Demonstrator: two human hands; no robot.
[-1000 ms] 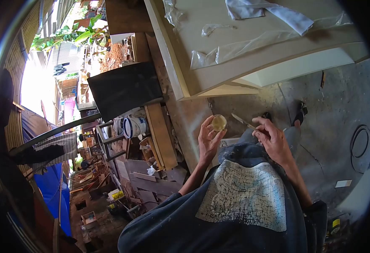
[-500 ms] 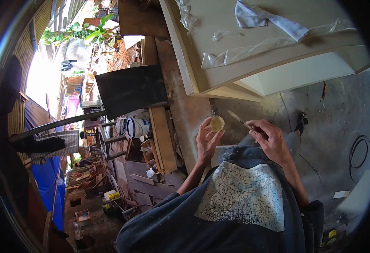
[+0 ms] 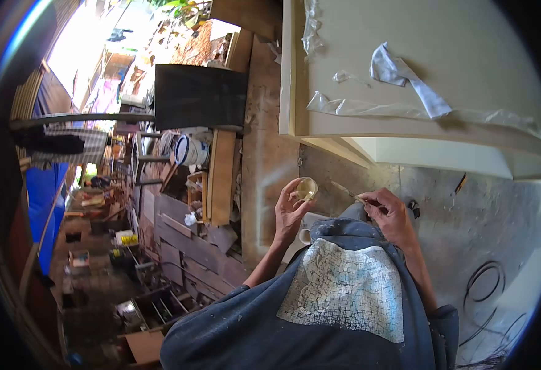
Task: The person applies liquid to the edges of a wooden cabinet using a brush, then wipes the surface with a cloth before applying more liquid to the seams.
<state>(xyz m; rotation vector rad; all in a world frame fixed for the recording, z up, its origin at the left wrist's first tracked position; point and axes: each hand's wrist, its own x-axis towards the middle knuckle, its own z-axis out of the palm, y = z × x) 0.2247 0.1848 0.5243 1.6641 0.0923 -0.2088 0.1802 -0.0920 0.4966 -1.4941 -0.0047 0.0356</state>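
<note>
My left hand [image 3: 289, 213] is closed around a small round cup [image 3: 308, 189] with something yellowish in it. The cup is tilted so its opening faces me. In my right hand [image 3: 390, 217] I pinch a slim stick-like tool [image 3: 344, 190] with a pale tip; I cannot make out its exact kind. That tip points toward the cup but stays a short gap apart from it. Ahead of both hands stands a large cream cabinet-like piece [image 3: 492, 55]. A crumpled white cloth [image 3: 427, 102] and clear plastic film [image 3: 356, 110] lie on its broad face.
A dark flat panel [image 3: 200, 97] and a white bucket [image 3: 190, 150] stand to the left, near wooden boards [image 3: 222, 179]. Loose planks and clutter fill the lower left. A coiled black cable [image 3: 486, 283] lies on the concrete floor [image 3: 437, 259] at right.
My view has shifted, so the cabinet-like piece and cloth sit lower and further right. The cup is turned more on its side. Both hands keep their holds, with the tool still near the cup.
</note>
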